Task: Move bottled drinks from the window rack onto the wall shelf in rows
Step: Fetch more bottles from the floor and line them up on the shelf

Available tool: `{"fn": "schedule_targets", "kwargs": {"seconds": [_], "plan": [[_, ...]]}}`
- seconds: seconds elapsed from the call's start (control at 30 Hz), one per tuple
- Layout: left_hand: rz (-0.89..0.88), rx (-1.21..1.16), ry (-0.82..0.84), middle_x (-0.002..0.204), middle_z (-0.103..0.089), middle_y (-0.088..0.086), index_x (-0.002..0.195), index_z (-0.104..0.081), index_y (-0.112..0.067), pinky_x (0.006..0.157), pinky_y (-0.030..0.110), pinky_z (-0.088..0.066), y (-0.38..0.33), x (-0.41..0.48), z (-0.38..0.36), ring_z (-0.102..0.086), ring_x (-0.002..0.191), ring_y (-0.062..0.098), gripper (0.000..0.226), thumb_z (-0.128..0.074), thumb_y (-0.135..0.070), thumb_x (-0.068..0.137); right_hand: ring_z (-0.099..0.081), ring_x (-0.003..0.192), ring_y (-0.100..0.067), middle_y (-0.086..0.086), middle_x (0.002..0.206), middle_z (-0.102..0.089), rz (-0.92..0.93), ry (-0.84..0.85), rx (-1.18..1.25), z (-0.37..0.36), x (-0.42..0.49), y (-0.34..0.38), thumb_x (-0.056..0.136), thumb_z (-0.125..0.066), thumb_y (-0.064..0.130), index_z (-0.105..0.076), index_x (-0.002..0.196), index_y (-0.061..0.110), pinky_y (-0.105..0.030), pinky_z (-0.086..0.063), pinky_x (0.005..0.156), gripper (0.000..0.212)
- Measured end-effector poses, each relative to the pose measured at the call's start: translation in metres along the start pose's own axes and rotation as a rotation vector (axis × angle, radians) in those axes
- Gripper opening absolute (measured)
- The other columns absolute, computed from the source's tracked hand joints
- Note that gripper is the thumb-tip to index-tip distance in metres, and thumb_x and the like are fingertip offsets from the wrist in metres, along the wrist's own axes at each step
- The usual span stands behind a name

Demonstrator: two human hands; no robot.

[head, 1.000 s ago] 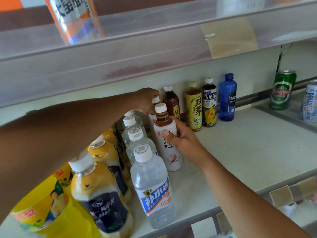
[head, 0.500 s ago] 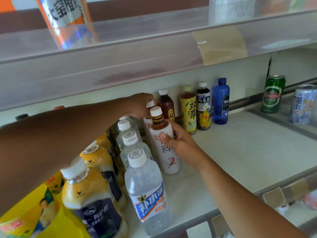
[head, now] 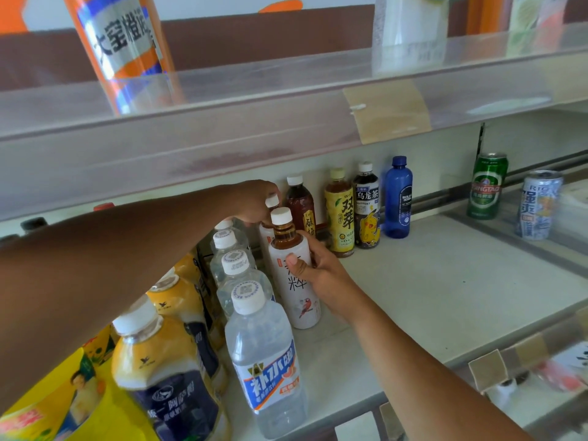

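A white-labelled tea bottle [head: 294, 291] with a white cap stands on the pale wall shelf [head: 445, 291]. My right hand [head: 318, 272] grips its body, thumb on the front of the label. Behind it stands a second white-capped bottle [head: 272, 201]. My left hand [head: 254, 202] reaches over the rows and holds that one by its neck, fingers curled around the top. Clear water bottles [head: 264, 361] stand in a row to the left of the tea bottle. Left of them runs a row of yellow milk-tea bottles [head: 165, 370].
Along the back wall stand a dark red bottle [head: 300, 205], a yellow-labelled tea [head: 339, 214], a black oolong bottle [head: 366, 205] and a blue bottle [head: 397, 198]. Two cans [head: 486, 186] stand far right. An upper shelf with a clear front lip [head: 286, 122] overhangs.
Both hands stay on their bottles. The view has shifted slightly, so the bottles sit a little lower and further left in the frame.
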State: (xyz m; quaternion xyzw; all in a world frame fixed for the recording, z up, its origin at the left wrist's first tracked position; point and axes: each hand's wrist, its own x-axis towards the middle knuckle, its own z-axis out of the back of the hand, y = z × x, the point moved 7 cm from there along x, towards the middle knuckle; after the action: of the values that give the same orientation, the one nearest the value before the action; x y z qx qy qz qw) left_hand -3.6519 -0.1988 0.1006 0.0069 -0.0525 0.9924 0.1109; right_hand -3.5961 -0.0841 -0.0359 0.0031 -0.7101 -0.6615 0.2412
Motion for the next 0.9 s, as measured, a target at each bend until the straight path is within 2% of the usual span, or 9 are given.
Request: {"fn": "schedule_targets", "kwargs": {"seconds": [0.13, 0.23, 0.3, 0.4, 0.47, 0.57, 0.67, 0.8, 0.9], "plan": [[0.001, -0.084, -0.052, 0.123, -0.055, 0.001, 0.130, -0.056, -0.021, 0.059, 0.020, -0.049, -0.008, -0.007, 0.009, -0.058, 0.091, 0.017, 0.047, -0.060, 0.003, 0.089, -0.064, 0.118, -0.010, 0.010, 0.128, -0.067, -0.063, 0.000, -0.038, 0.001, -0.007, 0.002, 0.093, -0.069, 0.035, -0.056, 0.132, 0.041, -0.039, -0.052, 0.103, 0.041], [0.026, -0.241, -0.178, 0.124, -0.061, 0.006, 0.122, -0.064, -0.015, 0.057, 0.010, -0.044, -0.013, -0.014, 0.023, -0.056, 0.084, 0.010, 0.038, -0.052, 0.005, 0.092, -0.061, 0.102, 0.014, 0.019, 0.122, -0.065, -0.102, -0.024, -0.096, 0.008, -0.020, 0.014, 0.095, -0.064, 0.035, -0.056, 0.129, 0.041, -0.010, -0.050, 0.082, 0.036], [0.035, -0.251, -0.223, 0.126, -0.061, 0.007, 0.124, -0.064, -0.011, 0.064, 0.011, -0.043, -0.023, -0.021, 0.028, -0.054, 0.088, 0.012, 0.032, -0.046, -0.004, 0.098, -0.056, 0.096, 0.024, 0.027, 0.116, -0.060, -0.116, -0.063, -0.192, 0.018, -0.032, 0.025, 0.096, -0.061, 0.040, -0.056, 0.127, 0.042, -0.001, -0.044, 0.075, 0.031], [0.031, -0.208, -0.264, 0.122, -0.066, 0.015, 0.116, -0.067, -0.003, 0.081, 0.033, -0.047, -0.046, -0.039, 0.028, -0.056, 0.092, 0.020, 0.032, -0.043, -0.013, 0.098, -0.050, 0.127, -0.001, 0.021, 0.132, -0.053, -0.155, -0.203, -0.435, 0.048, -0.060, 0.042, 0.095, -0.057, 0.055, -0.048, 0.141, 0.037, -0.026, -0.040, 0.104, 0.050], [-0.014, -0.220, -0.323, 0.114, -0.069, 0.018, 0.107, -0.070, 0.000, 0.084, 0.036, -0.052, -0.068, -0.054, 0.029, -0.061, 0.092, 0.024, 0.031, -0.044, -0.011, 0.095, -0.047, 0.136, -0.018, 0.009, 0.146, -0.050, -0.186, -0.291, -0.653, 0.072, -0.084, 0.054, 0.093, -0.056, 0.061, -0.044, 0.147, 0.033, -0.040, -0.039, 0.111, 0.062], [-0.067, -0.262, -0.416, 0.113, -0.069, 0.016, 0.104, -0.071, -0.002, 0.090, 0.041, -0.055, -0.109, -0.080, 0.029, -0.063, 0.101, 0.031, 0.030, -0.044, -0.011, 0.094, -0.049, 0.133, -0.029, -0.003, 0.149, -0.050, -0.250, -0.396, -0.962, 0.107, -0.130, 0.078, 0.095, -0.055, 0.055, -0.042, 0.149, 0.026, -0.039, -0.039, 0.107, 0.063], [-0.161, -0.200, -0.445, 0.113, -0.066, 0.015, 0.108, -0.067, -0.007, 0.087, 0.044, -0.055, -0.162, -0.106, 0.014, -0.062, 0.098, 0.033, 0.029, -0.042, -0.015, 0.096, -0.041, 0.136, -0.030, -0.002, 0.154, -0.042, -0.330, -0.446, -1.198, 0.135, -0.187, 0.099, 0.099, -0.049, 0.047, -0.037, 0.152, 0.021, -0.043, -0.034, 0.108, 0.060], [-0.408, 0.132, -0.534, 0.125, -0.056, 0.012, 0.121, -0.059, -0.012, 0.095, 0.045, -0.043, -0.251, -0.151, -0.015, -0.050, 0.117, 0.035, 0.029, -0.044, -0.023, 0.098, -0.027, 0.145, -0.030, 0.001, 0.159, -0.032, -0.511, -0.534, -1.323, 0.170, -0.277, 0.122, 0.098, -0.046, 0.048, -0.033, 0.154, 0.023, -0.048, -0.023, 0.117, 0.062], [-0.542, 0.195, -0.502, 0.135, -0.052, 0.011, 0.131, -0.052, -0.014, 0.104, 0.046, -0.036, -0.315, -0.189, -0.043, -0.043, 0.128, 0.033, 0.036, -0.043, -0.029, 0.100, -0.028, 0.145, -0.032, -0.001, 0.160, -0.032, -0.630, -0.607, -1.382, 0.190, -0.347, 0.140, 0.097, -0.046, 0.049, -0.038, 0.151, 0.024, -0.050, -0.022, 0.118, 0.059]]}}
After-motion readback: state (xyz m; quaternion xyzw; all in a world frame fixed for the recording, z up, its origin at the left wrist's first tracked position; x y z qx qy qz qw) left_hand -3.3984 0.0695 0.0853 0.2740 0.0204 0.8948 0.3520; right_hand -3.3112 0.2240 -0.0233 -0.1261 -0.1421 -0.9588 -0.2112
